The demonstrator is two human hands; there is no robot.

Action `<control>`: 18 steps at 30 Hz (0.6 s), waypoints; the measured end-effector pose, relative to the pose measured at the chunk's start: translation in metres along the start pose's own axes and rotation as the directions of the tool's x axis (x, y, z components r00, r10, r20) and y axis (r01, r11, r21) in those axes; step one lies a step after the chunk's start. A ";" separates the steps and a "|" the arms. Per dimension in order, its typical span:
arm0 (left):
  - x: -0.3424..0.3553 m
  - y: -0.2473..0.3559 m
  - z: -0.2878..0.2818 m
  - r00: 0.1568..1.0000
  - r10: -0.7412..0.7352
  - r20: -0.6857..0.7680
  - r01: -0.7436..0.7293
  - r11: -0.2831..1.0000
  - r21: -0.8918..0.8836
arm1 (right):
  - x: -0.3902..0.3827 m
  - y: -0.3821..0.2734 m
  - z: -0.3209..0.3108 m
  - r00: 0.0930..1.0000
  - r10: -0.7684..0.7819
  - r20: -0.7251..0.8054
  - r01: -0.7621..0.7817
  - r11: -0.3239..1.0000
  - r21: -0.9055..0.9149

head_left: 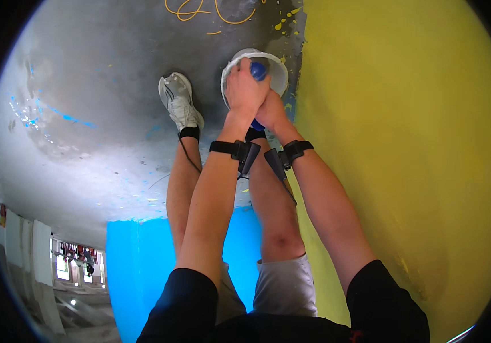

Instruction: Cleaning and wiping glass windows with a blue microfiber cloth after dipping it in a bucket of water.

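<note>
The floor [97,103] looks like rough matt concrete, grey, flecked with blue and yellow paint. The wall [405,143] is matt yellow, slightly uneven. The bucket [279,71] seems smooth white plastic. The shoe [179,100] is white woven cloth, wrist straps [231,147] black fabric

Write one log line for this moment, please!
left hand: on blue object | right hand: beneath, touching | white bucket: on grey floor, beside yellow wall

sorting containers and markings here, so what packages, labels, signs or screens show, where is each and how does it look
White bucket: round, on the grey floor beside the yellow wall, under both hands, something blue inside.
Yellow scrawl: looping painted lines on the floor at the top edge.
No labels or screens show.
</note>
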State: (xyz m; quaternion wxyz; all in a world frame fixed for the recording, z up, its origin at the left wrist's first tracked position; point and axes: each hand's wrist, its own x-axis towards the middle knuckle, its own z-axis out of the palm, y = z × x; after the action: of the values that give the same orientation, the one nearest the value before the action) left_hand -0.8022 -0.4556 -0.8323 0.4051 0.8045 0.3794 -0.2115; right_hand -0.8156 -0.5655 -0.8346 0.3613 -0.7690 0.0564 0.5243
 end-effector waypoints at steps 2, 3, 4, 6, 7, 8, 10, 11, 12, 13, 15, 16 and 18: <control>0.001 0.000 0.006 1.000 -0.010 0.010 0.009 0.999 0.040 | -0.005 -0.004 0.005 0.996 -0.052 -0.067 0.043 0.990 -0.133; 0.004 0.001 0.008 1.000 -0.014 0.014 0.013 0.999 0.033 | -0.006 -0.010 0.006 0.989 -0.026 -0.146 0.001 0.986 -0.167; 0.004 -0.001 0.008 1.000 0.007 -0.020 -0.007 1.000 0.001 | -0.008 -0.014 0.007 0.975 -0.001 -0.222 -0.042 0.980 -0.192; 0.004 -0.004 0.008 0.994 0.040 -0.099 -0.046 0.997 -0.064 | -0.011 -0.022 0.009 0.961 -0.016 -0.274 -0.033 0.984 -0.174; 0.004 -0.001 0.010 0.995 0.035 -0.091 -0.042 0.997 -0.070 | -0.012 -0.019 0.007 0.942 -0.035 -0.334 -0.021 0.986 -0.163; 0.005 0.001 0.011 0.997 0.058 -0.048 -0.065 0.987 -0.150 | -0.012 -0.015 0.004 0.942 -0.028 -0.334 -0.029 0.986 -0.166; 0.005 0.003 0.009 0.994 0.084 0.073 -0.062 0.962 -0.264 | -0.010 -0.010 -0.006 0.959 -0.028 -0.284 -0.048 0.965 -0.258; 0.003 0.004 0.007 0.993 0.089 0.074 -0.067 0.961 -0.267 | -0.013 -0.007 -0.011 0.957 -0.029 -0.289 -0.049 0.965 -0.259; 0.000 0.006 0.006 0.988 0.125 0.085 -0.089 0.936 -0.339 | -0.018 -0.004 -0.016 0.967 -0.030 -0.255 -0.017 0.983 -0.181; -0.001 0.004 0.001 0.983 0.159 0.094 -0.109 0.910 -0.400 | -0.024 -0.006 -0.016 0.976 -0.036 -0.214 0.016 0.996 -0.093; 0.001 -0.009 -0.017 0.987 0.111 0.117 -0.031 0.843 -0.536 | -0.041 -0.025 -0.017 0.992 0.025 -0.120 -0.009 0.991 0.137; -0.002 -0.011 -0.026 0.985 0.062 0.159 0.062 0.736 -0.674 | -0.054 -0.032 -0.022 0.997 0.078 -0.014 -0.069 0.940 0.334; -0.004 -0.009 -0.044 0.967 0.056 0.249 0.154 0.652 -0.743 | -0.070 -0.034 -0.036 0.983 0.079 0.166 -0.171 0.722 0.670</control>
State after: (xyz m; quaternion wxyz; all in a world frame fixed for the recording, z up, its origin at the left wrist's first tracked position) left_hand -0.8102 -0.4174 -0.8087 0.7415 0.5184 0.4005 -0.1447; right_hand -0.8032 -0.5826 -0.7519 0.5843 -0.5429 0.2737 0.5375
